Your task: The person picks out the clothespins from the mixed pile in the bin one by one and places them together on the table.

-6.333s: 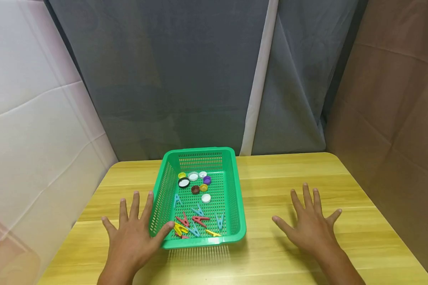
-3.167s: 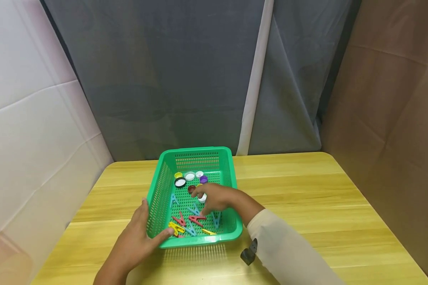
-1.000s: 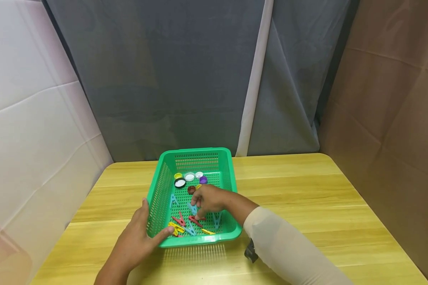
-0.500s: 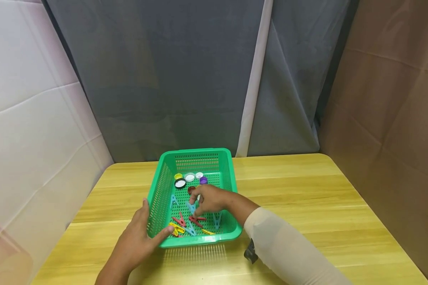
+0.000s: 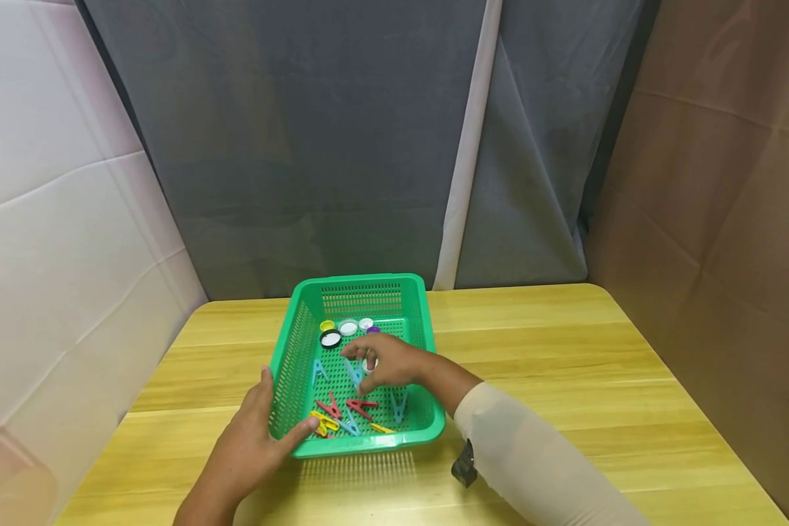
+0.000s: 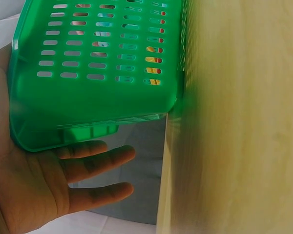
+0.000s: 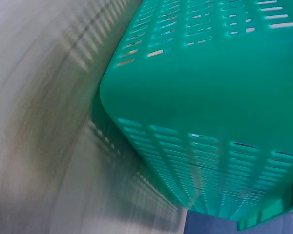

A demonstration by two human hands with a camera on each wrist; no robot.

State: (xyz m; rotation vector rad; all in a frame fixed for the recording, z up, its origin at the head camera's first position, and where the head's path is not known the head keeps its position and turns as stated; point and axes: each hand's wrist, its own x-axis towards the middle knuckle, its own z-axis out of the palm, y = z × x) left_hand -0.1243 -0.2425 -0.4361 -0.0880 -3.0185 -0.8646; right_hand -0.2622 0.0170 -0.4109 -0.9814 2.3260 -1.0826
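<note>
A green perforated plastic basket [image 5: 368, 440] holds blue, red and yellow clothespins and several bottle caps. Inside it, my right hand [image 5: 394, 361] reaches down from the right, its thumb and fingers at the two ends of a light blue clothespin [image 5: 353, 373]. Behind these fingers a white cap [image 5: 370, 364] shows in part. My left hand [image 5: 253, 431] rests at the basket's left side, thumb over the near corner. Its other fingers stretch straight along the outside in the left wrist view. The right wrist view shows only the basket's outer wall [image 7: 195, 92], with the hand hidden.
Near the basket's front lie red clothespins [image 5: 329, 405] and yellow clothespins [image 5: 326, 421]; another light blue clothespin [image 5: 399, 407] is at the right. Caps, including a black-rimmed one [image 5: 331, 339], sit farther back. A grey curtain [image 5: 342, 146] hangs behind the wooden table [image 5: 532, 343].
Earlier both hands were spread beside the basket; the left then came to its side and the right reached in. Over the last second the light blue clothespin has shifted and turned at the right fingertips.
</note>
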